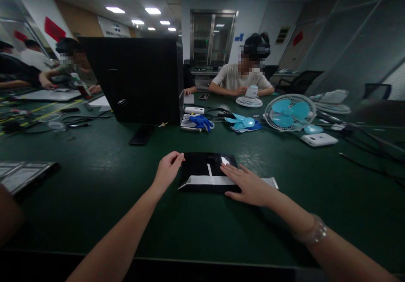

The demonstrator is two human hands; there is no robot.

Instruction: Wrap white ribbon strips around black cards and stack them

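The left hand point(167, 170) curled at the upper left corner of the black pouch point(198, 168), though whether its grip held the edge I couldn't tell; the right hand point(248, 184) lay open across the pouch's right side, probably steadying it mid-desk. Beyond, the green desk point(133, 218) carried a PC case point(136, 79), then an upright fan point(287, 111), in a dim room.

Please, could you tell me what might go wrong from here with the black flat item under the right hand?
The white strip shows on both sides of the right hand, so it could crease or catch if that hand slides.
The black flat item looks glossy, so touching it might leave smudges.
The left hand is only at its far left corner, so a push from the right hand could perhaps turn it.
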